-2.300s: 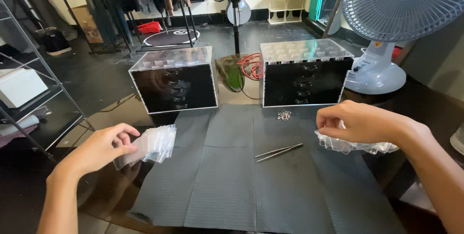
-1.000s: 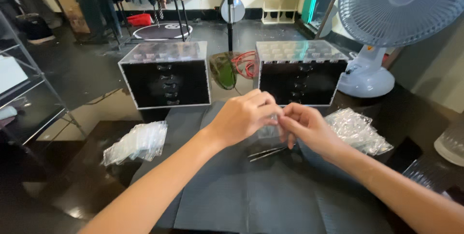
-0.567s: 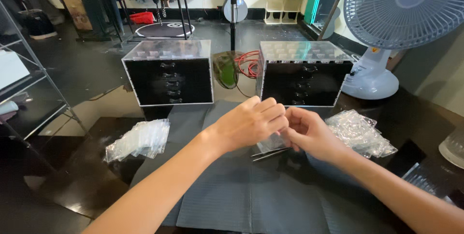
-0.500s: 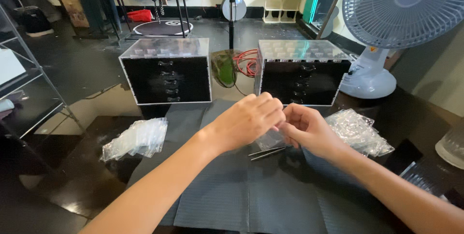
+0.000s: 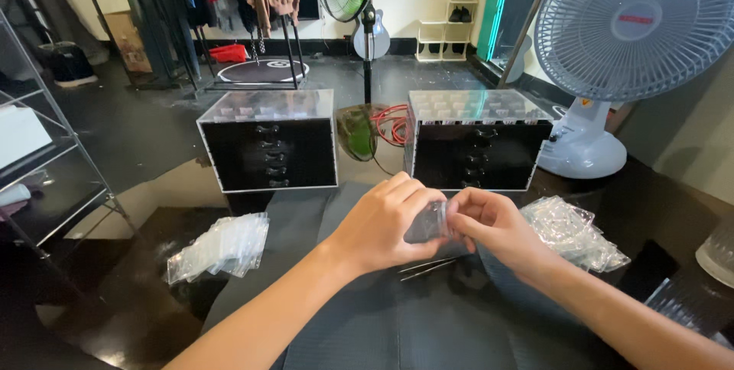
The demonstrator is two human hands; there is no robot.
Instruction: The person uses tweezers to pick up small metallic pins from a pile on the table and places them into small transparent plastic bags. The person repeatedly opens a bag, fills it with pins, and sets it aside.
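Both hands are now pinched on one small clear zip bag: left hand and right hand meet over the dark mat. Seconds ago they were apart, each at its own bag pile. Tweezers lie just underneath, untouched.

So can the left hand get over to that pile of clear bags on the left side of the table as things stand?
Probably yes. The pile of clear bags lies in the open on the table, nothing between it and the left hand. But that hand is pinching a small clear bag together with the right hand.
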